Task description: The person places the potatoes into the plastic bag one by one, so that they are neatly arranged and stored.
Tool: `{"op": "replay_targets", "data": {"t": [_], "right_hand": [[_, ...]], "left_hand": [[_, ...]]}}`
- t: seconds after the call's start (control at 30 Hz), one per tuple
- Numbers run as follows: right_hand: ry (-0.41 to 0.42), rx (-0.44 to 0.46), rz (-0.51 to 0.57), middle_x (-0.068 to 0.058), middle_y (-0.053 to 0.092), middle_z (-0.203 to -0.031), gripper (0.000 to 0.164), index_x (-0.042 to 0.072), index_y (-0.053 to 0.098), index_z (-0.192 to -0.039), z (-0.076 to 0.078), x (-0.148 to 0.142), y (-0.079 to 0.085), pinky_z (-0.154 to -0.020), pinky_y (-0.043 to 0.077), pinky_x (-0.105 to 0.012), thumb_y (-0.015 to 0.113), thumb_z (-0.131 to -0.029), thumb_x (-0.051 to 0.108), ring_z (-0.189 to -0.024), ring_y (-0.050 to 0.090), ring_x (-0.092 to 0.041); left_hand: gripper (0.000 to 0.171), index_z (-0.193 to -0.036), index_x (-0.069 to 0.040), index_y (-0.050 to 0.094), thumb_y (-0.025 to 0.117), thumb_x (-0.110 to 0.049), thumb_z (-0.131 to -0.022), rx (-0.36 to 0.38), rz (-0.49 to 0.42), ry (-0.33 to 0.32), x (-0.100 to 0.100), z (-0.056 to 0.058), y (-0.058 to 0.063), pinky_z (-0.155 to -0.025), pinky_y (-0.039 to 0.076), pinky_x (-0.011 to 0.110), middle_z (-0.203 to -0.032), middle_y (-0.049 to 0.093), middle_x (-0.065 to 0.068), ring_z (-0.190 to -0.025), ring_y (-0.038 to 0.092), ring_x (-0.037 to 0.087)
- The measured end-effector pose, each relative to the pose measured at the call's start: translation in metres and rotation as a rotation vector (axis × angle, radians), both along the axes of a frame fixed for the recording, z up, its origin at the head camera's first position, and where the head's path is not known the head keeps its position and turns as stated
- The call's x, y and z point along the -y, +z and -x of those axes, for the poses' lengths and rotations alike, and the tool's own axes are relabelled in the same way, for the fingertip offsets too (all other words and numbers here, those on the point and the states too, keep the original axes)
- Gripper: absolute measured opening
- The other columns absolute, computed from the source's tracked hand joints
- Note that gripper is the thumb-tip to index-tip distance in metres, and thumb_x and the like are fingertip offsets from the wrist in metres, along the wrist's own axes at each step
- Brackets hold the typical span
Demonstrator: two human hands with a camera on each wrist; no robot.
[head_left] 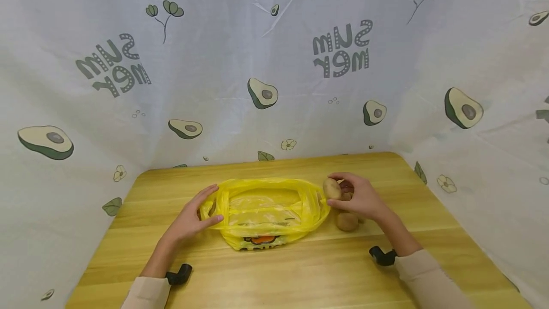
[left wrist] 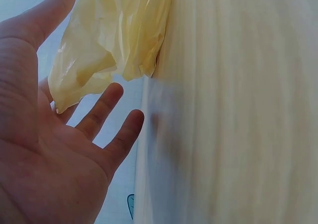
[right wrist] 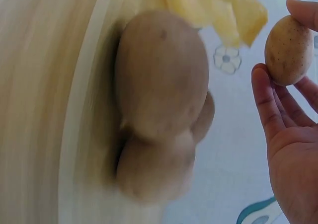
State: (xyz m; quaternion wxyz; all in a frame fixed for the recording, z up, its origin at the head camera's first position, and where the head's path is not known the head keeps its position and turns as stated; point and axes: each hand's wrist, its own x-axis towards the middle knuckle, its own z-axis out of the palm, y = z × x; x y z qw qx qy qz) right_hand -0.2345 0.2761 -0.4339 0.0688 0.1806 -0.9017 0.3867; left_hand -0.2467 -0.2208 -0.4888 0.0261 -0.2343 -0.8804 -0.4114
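A yellow plastic bag (head_left: 274,240) stands on the table with its mouth spread wide, and a clear wrapping shows inside. At its left end my left hand (head_left: 188,221) touches the plastic, thumb apart from the other fingers. The left wrist view shows those fingers (left wrist: 117,139) fairly straight beside the hanging bag edge (left wrist: 114,35). My right hand (head_left: 362,197) pinches a potato (head_left: 331,189) between thumb and fingertips, raised beside the bag's right end. Beneath and behind that hand lie several more potatoes (head_left: 346,221), partly hidden by it in the head view.
The wooden table (head_left: 274,280) has its far edge against a white cloth (head_left: 223,108) printed with avocados and lettering. Black devices (head_left: 179,274) sit at both wrists.
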Motion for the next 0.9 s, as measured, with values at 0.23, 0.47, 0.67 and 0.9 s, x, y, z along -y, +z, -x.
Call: {"op": "replay_targets", "data": {"t": [0.23,0.47,0.67,0.9], "right_hand": [[0.042,-0.015,0.027,-0.012,0.068,-0.126,0.066,0.009,0.062,-0.137,0.004,0.028,0.002,-0.085,0.061,-0.040,0.090,-0.080,0.028,-0.100,0.066,-0.023],[0.095,-0.053,0.042,-0.011,0.069,-0.122,0.064,0.007,0.063,-0.135,0.008,0.052,0.006,-0.085,0.061,-0.041,0.090,-0.080,0.028,-0.097,0.067,-0.021],[0.127,-0.087,0.034,-0.009,0.070,-0.120,0.065,0.006,0.064,-0.133,0.014,0.070,0.007,-0.081,0.062,-0.043,0.091,-0.078,0.027,-0.093,0.067,-0.020],[0.169,-0.012,0.054,-0.011,0.066,-0.127,0.068,0.006,0.061,-0.137,0.020,0.099,0.003,-0.086,0.061,-0.050,0.090,-0.079,0.027,-0.096,0.067,-0.021]], "left_hand": [[0.083,-0.161,-0.020,0.037,0.078,-0.038,-0.091,0.011,0.008,-0.002,0.000,-0.001,-0.001,-0.114,0.025,0.078,-0.172,0.023,0.009,-0.155,0.023,0.046],[0.087,-0.163,-0.017,0.033,0.078,-0.040,-0.091,0.019,0.024,0.014,-0.001,-0.002,0.000,-0.119,0.023,0.073,-0.171,0.026,0.010,-0.155,0.026,0.043],[0.089,-0.163,-0.016,0.033,0.078,-0.041,-0.091,0.029,0.026,0.017,-0.002,-0.002,0.000,-0.118,0.025,0.074,-0.170,0.027,0.013,-0.154,0.027,0.044],[0.090,-0.162,-0.015,0.033,0.079,-0.041,-0.089,0.039,0.025,0.011,-0.001,-0.001,0.001,-0.117,0.024,0.075,-0.171,0.024,0.013,-0.155,0.025,0.044]]}}
